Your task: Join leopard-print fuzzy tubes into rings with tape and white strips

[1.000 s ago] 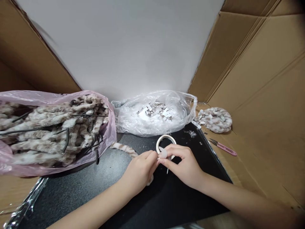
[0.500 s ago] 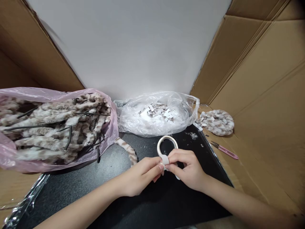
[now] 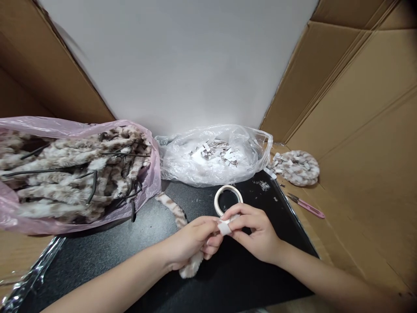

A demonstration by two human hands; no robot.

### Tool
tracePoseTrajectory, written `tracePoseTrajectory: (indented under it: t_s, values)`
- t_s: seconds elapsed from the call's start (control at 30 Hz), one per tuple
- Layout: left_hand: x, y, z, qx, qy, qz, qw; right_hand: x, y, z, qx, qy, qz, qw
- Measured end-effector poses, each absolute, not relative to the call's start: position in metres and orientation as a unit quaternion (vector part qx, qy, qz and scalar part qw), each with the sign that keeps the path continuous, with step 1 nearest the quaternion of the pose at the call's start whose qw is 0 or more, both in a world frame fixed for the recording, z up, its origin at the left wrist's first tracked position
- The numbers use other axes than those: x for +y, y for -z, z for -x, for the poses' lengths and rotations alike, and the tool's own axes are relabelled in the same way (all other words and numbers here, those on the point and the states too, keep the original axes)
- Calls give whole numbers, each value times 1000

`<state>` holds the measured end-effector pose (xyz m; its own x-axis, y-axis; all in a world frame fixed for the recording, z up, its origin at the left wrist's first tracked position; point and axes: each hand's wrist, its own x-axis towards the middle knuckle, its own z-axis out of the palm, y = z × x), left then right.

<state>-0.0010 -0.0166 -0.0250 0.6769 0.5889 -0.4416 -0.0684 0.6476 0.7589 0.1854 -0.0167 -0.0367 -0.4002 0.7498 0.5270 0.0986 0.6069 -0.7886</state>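
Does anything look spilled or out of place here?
Yes, slightly: loose pale scraps lie on the black surface beside the clear bag, like spilled debris, and a dark wire end pokes out of the pink bag.

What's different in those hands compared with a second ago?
The white strip at the right hand has come slightly toward the person. More of a furry piece shows below the left hand. I see nothing let go. The tape roll, pink bag, clear bag and pink-handled tool stayed put.
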Motion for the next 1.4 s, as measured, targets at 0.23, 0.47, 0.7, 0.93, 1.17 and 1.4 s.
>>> tracePoseTrajectory:
  t_s: [0.23, 0.47, 0.7, 0.93, 1.17, 1.4]
  values:
    - [-19, 24, 4, 348, -212, -367, 837, -12, 37, -192, -794, -345, 236, 441]
    - [-20, 24, 3, 367, -231, -391, 812, -9, 39, -192, -820, -304, 233, 425]
    - [-20, 23, 7, 348, -203, -560, 724, -11, 37, -189, -852, -272, 220, 389]
    - [-17, 20, 24, 320, -149, -821, 448, -10, 15, -200, -837, -369, 219, 338]
    - [-15, 35, 26, 181, -209, -958, -78, 8, 26, -181, -621, -680, 361, 148]
    - [-18, 34, 30, 200, -251, -937, -139, 2, 55, -169, -402, -867, 296, 11]
